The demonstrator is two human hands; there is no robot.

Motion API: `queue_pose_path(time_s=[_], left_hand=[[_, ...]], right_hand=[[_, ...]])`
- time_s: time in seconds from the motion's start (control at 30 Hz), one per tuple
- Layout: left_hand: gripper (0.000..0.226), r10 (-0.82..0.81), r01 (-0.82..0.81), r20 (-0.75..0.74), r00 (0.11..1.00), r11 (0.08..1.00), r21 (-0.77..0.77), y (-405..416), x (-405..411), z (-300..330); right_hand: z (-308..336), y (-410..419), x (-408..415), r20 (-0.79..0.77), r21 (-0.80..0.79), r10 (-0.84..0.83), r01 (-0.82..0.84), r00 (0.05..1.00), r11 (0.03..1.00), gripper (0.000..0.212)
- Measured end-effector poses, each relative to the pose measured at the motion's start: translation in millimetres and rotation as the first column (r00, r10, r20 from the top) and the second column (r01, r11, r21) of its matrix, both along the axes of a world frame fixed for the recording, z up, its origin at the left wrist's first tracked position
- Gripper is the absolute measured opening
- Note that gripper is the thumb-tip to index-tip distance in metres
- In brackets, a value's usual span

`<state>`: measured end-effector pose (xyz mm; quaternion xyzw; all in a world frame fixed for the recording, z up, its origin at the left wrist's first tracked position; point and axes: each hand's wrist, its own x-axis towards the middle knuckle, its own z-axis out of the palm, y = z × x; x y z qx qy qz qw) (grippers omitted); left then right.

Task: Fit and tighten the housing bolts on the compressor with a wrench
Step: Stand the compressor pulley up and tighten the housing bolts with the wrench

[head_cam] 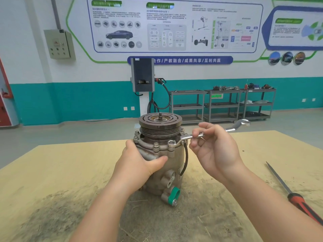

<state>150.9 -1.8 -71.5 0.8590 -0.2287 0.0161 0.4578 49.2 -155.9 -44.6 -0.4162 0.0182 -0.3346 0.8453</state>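
Observation:
A grey compressor (173, 165) stands upright in the middle of the table, its dark grooved pulley (160, 125) on top. Several housing bolts (156, 145) stick up around its flange. My left hand (139, 163) grips the left side of the housing, thumb across the front. A silver ring wrench (188, 137) has its ring end on a front-right flange bolt (171, 143), and its shaft runs up to the right. My right hand (215, 151) pinches the wrench's shaft with fingertips and thumb.
A red-handled screwdriver (297, 198) lies on the wooden table (61, 172) at the right. A green cap (173, 194) sits on a port low on the compressor. Grey tool carts (222, 105) and a wall charger (142, 75) stand far behind.

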Motion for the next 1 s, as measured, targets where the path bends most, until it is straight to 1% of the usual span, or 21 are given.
queue_pose_path(time_s=[0.1, 0.17, 0.27, 0.33, 0.37, 0.43, 0.47, 0.53, 0.6, 0.67, 0.7, 0.77, 0.83, 0.87, 0.9, 0.93, 1.0], left_hand=[[0.076, -0.007, 0.007, 0.000, 1.000, 1.000, -0.005, 0, 0, -1], [0.075, -0.010, 0.010, -0.003, 1.000, 1.000, -0.011, 0, 1, -2], [0.077, -0.009, 0.009, -0.003, 1.000, 1.000, -0.009, -1, 2, -2], [0.078, -0.004, 0.004, -0.001, 1.000, 1.000, -0.003, 0, 2, -2], [0.078, -0.001, 0.001, 0.001, 1.000, 1.000, -0.002, 0, 2, -2], [0.076, -0.001, 0.001, 0.000, 1.000, 1.000, -0.015, 1, 2, -3], [0.076, -0.009, 0.009, -0.005, 1.000, 0.999, -0.032, 1, 3, -3], [0.076, -0.039, 0.036, -0.028, 0.999, 0.996, -0.085, 3, 4, -4], [0.075, -0.067, 0.059, -0.057, 0.996, 0.990, -0.130, 5, 5, -4], [0.076, -0.071, 0.060, -0.076, 0.995, 0.988, -0.140, 6, 5, -4], [0.072, -0.066, 0.055, -0.075, 0.995, 0.989, -0.139, 5, 5, -4], [0.060, -0.047, 0.038, -0.069, 0.997, 0.991, -0.126, 4, 6, -3], [0.052, -0.023, 0.016, -0.063, 0.998, 0.993, -0.116, 2, 5, -2], [0.054, -0.017, 0.009, -0.062, 0.998, 0.993, -0.121, 2, 4, -2], [0.060, -0.014, 0.006, -0.062, 0.998, 0.991, -0.132, 1, 4, -1], [0.066, -0.014, 0.006, -0.060, 0.998, 0.990, -0.139, 1, 3, -2], [0.071, -0.023, 0.016, -0.050, 0.998, 0.992, -0.126, 2, 5, -5]], right_hand=[[-12, 6, 6, 0.052, 0.132, -0.059, 0.051, 0.997, 0.990, 0.018], [-16, 11, 7, 0.078, 0.153, -0.104, 0.091, 0.991, 0.984, 0.019], [-20, 19, 4, 0.126, 0.069, -0.171, 0.163, 0.977, 0.984, 0.022], [-26, 31, -1, 0.198, -0.096, -0.251, 0.273, 0.948, 0.957, 0.020], [-30, 38, -3, 0.252, -0.212, -0.287, 0.342, 0.924, 0.916, 0.019], [-38, 51, -5, 0.351, -0.426, -0.300, 0.437, 0.887, 0.792, 0.021], [-39, 55, -6, 0.355, -0.510, -0.294, 0.447, 0.887, 0.734, 0.022], [-38, 58, -7, 0.301, -0.668, -0.297, 0.423, 0.906, 0.612, 0.020], [-31, 57, -10, 0.254, -0.807, -0.326, 0.385, 0.911, 0.448, 0.014], [-27, 58, -12, 0.231, -0.882, -0.341, 0.344, 0.911, 0.321, 0.009], [-26, 60, -12, 0.226, -0.906, -0.343, 0.326, 0.912, 0.271, 0.008], [-28, 65, -12, 0.215, -0.937, -0.348, 0.294, 0.912, 0.190, 0.007], [-28, 69, -12, 0.240, -0.946, -0.352, 0.299, 0.905, 0.124, 0.005], [-24, 70, -13, 0.251, -0.943, -0.352, 0.310, 0.902, 0.120, 0.004], [-19, 69, -15, 0.259, -0.931, -0.358, 0.331, 0.897, 0.155, 0.005], [-13, 65, -16, 0.265, -0.899, -0.373, 0.368, 0.889, 0.238, 0.007], [2, 51, -20, 0.250, -0.753, -0.408, 0.442, 0.878, 0.489, 0.010]])
